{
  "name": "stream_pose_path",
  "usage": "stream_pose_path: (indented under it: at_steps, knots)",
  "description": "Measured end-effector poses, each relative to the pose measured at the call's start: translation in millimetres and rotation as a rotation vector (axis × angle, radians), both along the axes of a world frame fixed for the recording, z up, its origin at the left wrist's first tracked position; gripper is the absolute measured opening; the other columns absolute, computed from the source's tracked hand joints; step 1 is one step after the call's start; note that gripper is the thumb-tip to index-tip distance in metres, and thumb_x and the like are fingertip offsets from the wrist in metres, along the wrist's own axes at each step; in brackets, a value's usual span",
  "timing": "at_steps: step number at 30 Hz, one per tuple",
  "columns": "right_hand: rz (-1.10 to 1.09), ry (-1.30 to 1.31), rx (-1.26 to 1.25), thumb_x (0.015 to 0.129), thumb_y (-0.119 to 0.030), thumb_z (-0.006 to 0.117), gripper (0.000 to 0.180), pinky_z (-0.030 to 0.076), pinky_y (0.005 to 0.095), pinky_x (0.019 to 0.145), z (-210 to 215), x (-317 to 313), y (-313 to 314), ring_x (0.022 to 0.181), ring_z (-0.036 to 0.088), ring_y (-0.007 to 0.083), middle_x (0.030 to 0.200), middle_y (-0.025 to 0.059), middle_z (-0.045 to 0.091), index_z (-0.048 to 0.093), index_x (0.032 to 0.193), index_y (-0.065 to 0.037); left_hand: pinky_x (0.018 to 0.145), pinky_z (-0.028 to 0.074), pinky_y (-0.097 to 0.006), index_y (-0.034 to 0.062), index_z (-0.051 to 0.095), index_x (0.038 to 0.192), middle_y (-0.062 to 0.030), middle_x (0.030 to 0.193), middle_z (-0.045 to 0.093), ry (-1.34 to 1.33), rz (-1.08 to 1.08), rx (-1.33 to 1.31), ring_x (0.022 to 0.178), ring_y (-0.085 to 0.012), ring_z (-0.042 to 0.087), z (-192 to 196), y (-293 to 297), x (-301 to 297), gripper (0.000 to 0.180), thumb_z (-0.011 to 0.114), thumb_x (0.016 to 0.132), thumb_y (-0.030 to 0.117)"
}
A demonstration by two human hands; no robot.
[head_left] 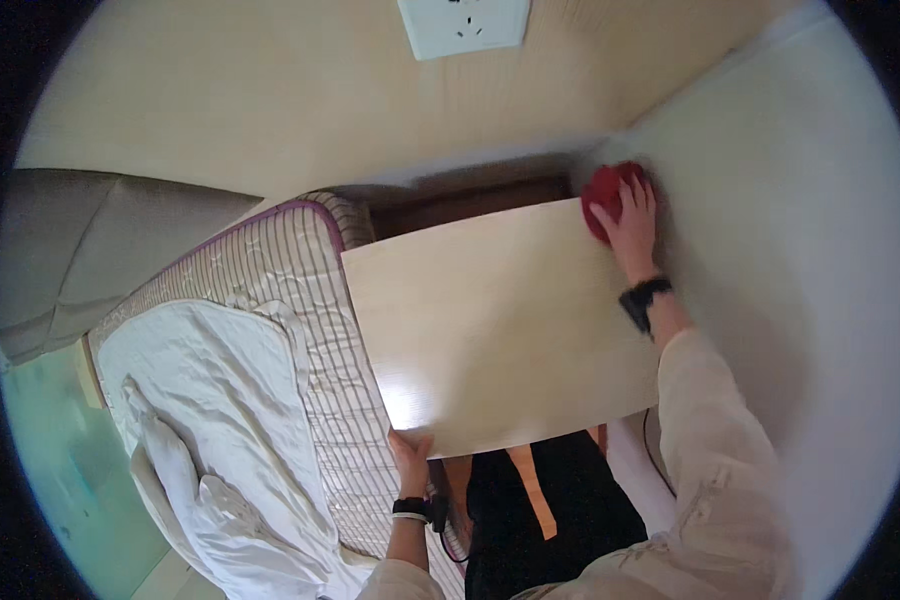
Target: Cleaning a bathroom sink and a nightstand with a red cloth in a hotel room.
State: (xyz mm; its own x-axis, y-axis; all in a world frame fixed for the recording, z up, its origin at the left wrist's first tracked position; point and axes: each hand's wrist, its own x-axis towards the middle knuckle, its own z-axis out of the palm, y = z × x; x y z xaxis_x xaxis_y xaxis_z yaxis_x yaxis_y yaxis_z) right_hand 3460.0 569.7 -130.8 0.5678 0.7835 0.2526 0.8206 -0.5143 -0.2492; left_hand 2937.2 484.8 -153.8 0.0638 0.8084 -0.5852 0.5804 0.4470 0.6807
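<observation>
The pale wooden surface (490, 330) serves as landmark: at its far right corner the right hand (630, 220) presses a red cloth (602, 192) flat against the top, fingers (638, 200) spread over it, apparently to rub the corner. At its near left corner the left hand (410, 455) grips the edge, fingers curled around it, seemingly steadying it. Left of the surface lies a striped mattress (300, 300) with white bedding (220, 410); beyond it a beige wall holds a socket (463, 25).

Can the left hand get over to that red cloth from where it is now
Probably not without letting go: the left hand grips the near edge of the tabletop, while the red cloth sits at the far corner under the right hand.
</observation>
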Motion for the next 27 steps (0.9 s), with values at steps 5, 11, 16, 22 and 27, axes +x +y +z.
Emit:
stream_pose_path:
  at_steps: [5, 11, 16, 22, 27]
  knots:
    - [0.086, 0.21, -0.376, 0.078, -0.053, 0.052, 0.057, 0.036, 0.0465, 0.092, 8, 14, 45, 0.105, 0.05, 0.0349, 0.104, 0.0187, 0.058, 0.056, 0.106, -0.004, 0.091, 0.036, -0.034, -0.0033, 0.025, 0.123, -0.0157, 0.113, 0.039, 0.016, -0.099, 0.052, 0.105, -0.0258, 0.041, -5, 0, -6, 0.062, 0.064, 0.074, 0.003]
    - [0.038, 0.151, -0.322, 0.079, -0.056, 0.046, 0.056, 0.045, 0.0431, 0.079, 11, 0, 41, 0.087, 0.06, 0.0336, 0.093, 0.0187, 0.062, 0.058, 0.105, -0.007, 0.09, 0.033, -0.04, -0.0088, 0.03, 0.119, -0.0235, 0.109, 0.041, 0.163, -0.109, 0.12, 0.104, -0.0363, 0.041, 2, -3, -3, 0.064, 0.067, 0.074, 0.019]
    - [0.055, 0.084, -0.346, 0.081, -0.054, 0.044, 0.056, 0.043, 0.0424, 0.08, 7, -9, 34, 0.084, 0.059, 0.0353, 0.092, 0.0188, 0.062, 0.058, 0.104, -0.006, 0.087, 0.034, -0.04, -0.008, 0.033, 0.114, -0.0245, 0.106, 0.041, 0.133, -0.143, 0.114, 0.1, -0.0368, 0.042, 7, -9, -7, 0.058, 0.065, 0.075, 0.02]
    - [0.017, -0.025, -0.377, 0.082, -0.053, 0.043, 0.056, 0.041, 0.0443, 0.081, 3, -26, -2, 0.092, 0.055, 0.0312, 0.094, 0.0159, 0.061, 0.06, 0.102, -0.004, 0.083, 0.037, -0.043, -0.0068, 0.033, 0.114, -0.0246, 0.103, 0.044, 0.138, -0.129, 0.05, 0.099, -0.0395, 0.044, 5, -41, -24, 0.057, 0.065, 0.074, 0.02]
    - [0.029, -0.019, -0.283, 0.082, -0.049, 0.047, 0.051, 0.038, 0.0423, 0.086, 6, -48, -54, 0.094, 0.054, 0.0299, 0.095, 0.0151, 0.061, 0.06, 0.101, -0.004, 0.083, 0.038, -0.043, -0.005, 0.033, 0.113, -0.0247, 0.102, 0.046, 0.16, -0.141, 0.009, 0.098, -0.0406, 0.045, 16, -75, -42, 0.056, 0.065, 0.074, 0.02]
